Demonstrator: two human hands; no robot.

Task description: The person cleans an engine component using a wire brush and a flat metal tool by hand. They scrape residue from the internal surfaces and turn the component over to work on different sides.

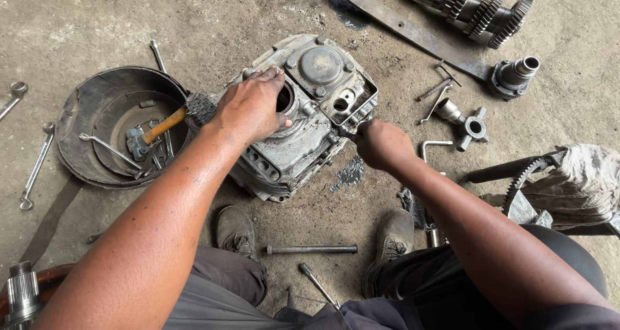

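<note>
While the left hand [252, 107] lay spread flat over the round opening of the grey gearbox housing [303, 113], seemingly to steady it on the concrete floor [194, 20], the right hand [381, 144] was closed on something at its edge (what exactly stayed hidden), between the person's boots [236, 230].

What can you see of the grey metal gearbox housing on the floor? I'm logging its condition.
The grey cast-metal gearbox housing lies tilted on the stained concrete floor, grimy and oily. It has a round bolted cover plate, an open bore and ribbed sides. The left hand rests over the bore; the right hand grips at its right edge.
</note>
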